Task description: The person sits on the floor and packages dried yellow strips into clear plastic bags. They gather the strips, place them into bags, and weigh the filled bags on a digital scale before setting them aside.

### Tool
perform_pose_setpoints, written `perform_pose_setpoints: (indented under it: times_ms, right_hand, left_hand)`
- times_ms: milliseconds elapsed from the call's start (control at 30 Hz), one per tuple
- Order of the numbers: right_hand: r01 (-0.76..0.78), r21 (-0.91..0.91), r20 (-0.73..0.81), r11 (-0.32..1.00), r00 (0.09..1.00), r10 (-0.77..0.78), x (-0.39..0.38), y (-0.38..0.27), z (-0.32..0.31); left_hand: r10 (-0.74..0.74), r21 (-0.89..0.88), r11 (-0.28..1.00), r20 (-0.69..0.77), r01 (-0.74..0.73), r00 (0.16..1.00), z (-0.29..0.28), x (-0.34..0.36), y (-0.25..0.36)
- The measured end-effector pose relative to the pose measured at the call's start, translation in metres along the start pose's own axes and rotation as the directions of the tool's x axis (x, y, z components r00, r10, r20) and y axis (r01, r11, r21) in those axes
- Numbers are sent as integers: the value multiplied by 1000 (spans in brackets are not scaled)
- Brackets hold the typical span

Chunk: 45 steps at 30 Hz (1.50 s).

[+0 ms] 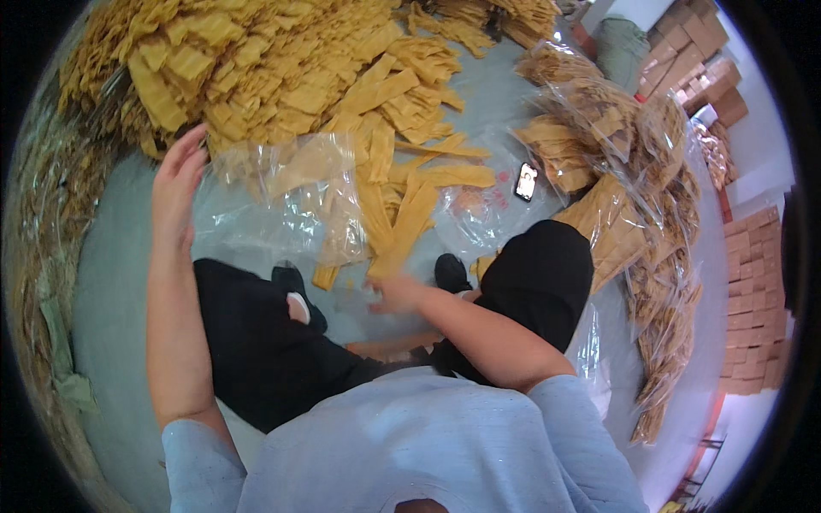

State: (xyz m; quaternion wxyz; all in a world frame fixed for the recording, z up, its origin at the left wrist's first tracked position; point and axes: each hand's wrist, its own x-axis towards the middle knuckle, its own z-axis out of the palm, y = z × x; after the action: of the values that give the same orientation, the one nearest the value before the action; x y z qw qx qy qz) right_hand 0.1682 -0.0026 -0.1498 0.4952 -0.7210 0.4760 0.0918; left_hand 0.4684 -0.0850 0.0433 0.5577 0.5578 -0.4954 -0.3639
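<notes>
Floor (120, 282), grey: a stretch of it shows between the brown stack (51, 214) along its left edge and the person's left leg; a narrower stretch runs between the right leg and the bagged yellow sheets (616, 222) toward its right edge. Brown cartons (753, 295) line the wall beyond.

Yellow strips (402, 209), flat, loose: on the floor, at the near side of the large yellow heap (265, 77), which fills the floor's far left. One long strip slants from the right hand up and rightward; another lies nearly crosswise.

Left hand (180, 167): fingers extended, open, beside the heap and a clear bag (286, 197); contact cannot be told. Right hand (395, 293): blurred, at the slanting strip's near end; grip cannot be told.

Writing: red marks on a second clear bag (479, 209), too small to make out; nearby, a black phone (526, 181), screen lit
</notes>
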Motion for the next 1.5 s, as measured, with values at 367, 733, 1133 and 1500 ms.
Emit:
perform_pose_setpoints:
  times_ms: [367, 733, 1133, 1500]
  right_hand:
    - [-18, -25, 198, 1000, 980, 23, 26, 39, 23]
    - [-91, -28, -1, 995, 996, 91, 36, 86, 2]
    - [228, -144, 364, 963, 917, -162, -26, 36, 123]
    - [-101, 138, -60, 985, 992, 111, -75, 1, 19]
  left_hand:
    - [-226, 141, 971, 298, 192, 927, 28, -23, -14]
    - [-284, -324, 880, 229, 348, 931, 20, -69, 10]
    - [-267, -428, 902, -656, -56, 706, -139, -167, -112]
    - [-997, -854, 47, -12, 518, 70, -64, -339, -431]
